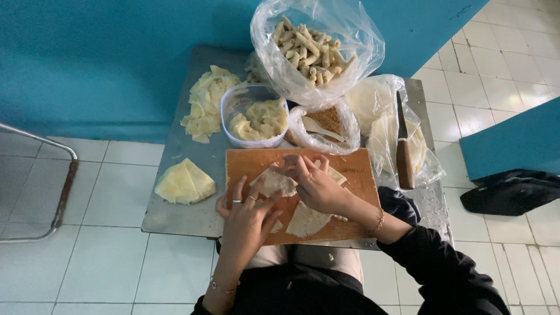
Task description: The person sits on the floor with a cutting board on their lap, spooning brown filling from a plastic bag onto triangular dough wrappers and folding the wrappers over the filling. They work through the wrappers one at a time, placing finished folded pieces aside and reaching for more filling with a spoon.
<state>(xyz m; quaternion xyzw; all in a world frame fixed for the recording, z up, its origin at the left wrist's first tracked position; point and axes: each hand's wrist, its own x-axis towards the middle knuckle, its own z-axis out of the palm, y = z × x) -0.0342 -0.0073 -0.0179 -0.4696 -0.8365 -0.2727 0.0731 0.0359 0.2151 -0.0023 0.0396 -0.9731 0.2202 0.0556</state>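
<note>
On wooden board (356,169), right hand (315,184) pinches pastry sheet (274,182), left hand (248,219) spread flat beside it

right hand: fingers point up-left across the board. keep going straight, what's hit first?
Likely the clear plastic tub of pastry pieces just past the wooden board. The right hand rests on a wrapper, fingers aimed that way; height is unclear.

The left hand (248,219) wears two thin rings, with a fine chain bracelet (223,287) at six o'clock of it. The right hand (315,184) has a beaded bracelet (379,221) at four o'clock, then a black sleeve (443,268). Dark clothing covers the lap.
</note>
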